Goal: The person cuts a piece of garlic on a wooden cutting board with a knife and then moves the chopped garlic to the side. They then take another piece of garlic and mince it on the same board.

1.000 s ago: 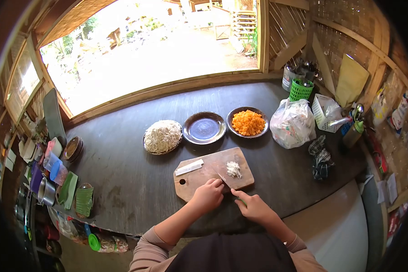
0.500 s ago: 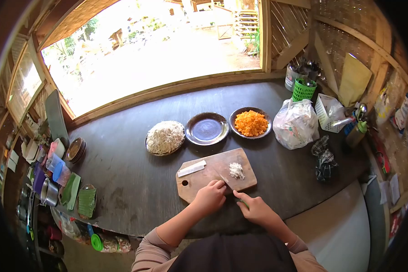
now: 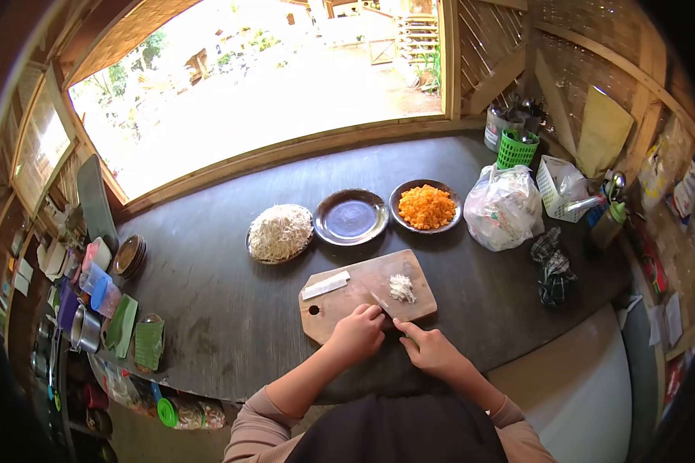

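On the wooden cutting board, my right hand is closed round the green handle of a knife, its blade slanting up and left. Close beside the blade, my left hand rests on the board with curled fingers; whatever lies under them is hidden. White strips of some food lie at the board's upper left. To the right of the blade is a small heap of finely chopped white pieces.
Beyond the board stand a plate of white shreds, a dark plate and a plate of diced orange food. A plastic bag, checked cloth and green basket are at the right; folded green leaves at the left.
The knife and my right hand have shifted slightly up and left, with more of the blade showing. My left hand stays curled in nearly the same spot.
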Tool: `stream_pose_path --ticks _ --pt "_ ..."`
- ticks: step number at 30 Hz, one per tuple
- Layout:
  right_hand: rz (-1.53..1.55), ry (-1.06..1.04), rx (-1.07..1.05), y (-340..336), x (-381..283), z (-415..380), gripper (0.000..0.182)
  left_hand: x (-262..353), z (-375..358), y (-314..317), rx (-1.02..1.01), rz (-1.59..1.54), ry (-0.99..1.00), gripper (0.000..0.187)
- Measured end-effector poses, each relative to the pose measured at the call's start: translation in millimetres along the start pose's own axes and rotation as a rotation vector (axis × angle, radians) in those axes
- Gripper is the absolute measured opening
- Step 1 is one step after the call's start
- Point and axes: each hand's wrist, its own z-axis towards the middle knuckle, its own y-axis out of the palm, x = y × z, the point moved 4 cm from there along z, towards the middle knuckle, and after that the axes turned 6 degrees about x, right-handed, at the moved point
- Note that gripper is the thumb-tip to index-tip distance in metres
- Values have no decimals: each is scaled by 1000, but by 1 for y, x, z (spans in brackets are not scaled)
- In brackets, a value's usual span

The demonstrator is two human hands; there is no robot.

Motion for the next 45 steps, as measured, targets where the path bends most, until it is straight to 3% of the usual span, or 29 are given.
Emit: stream_pose_path --ticks 2,13,20,24,26,37,45 --pt "-7 13 1 -1 2 -4 38 -2 0 2 -95 1 -57 32" --pt "-39 124 -66 -6 -9 -5 38 -1 0 0 -93 -12 -46 33" --pt "-50 6 0 9 6 2 38 -2 1 5 -121 2 -59 30" --pt "-19 74 -54 -4 -4 -5 38 2 0 0 61 14 36 20" --pt "-24 90 -64 -8 -11 -8 38 0 0 3 -113 4 -71 32" --pt "-79 8 0 11 6 1 39 -1 -2 5 -93 -26 -53 32" --pt "22 118 -57 -8 -12 -7 38 1 -1 0 -107 -20 -48 29"
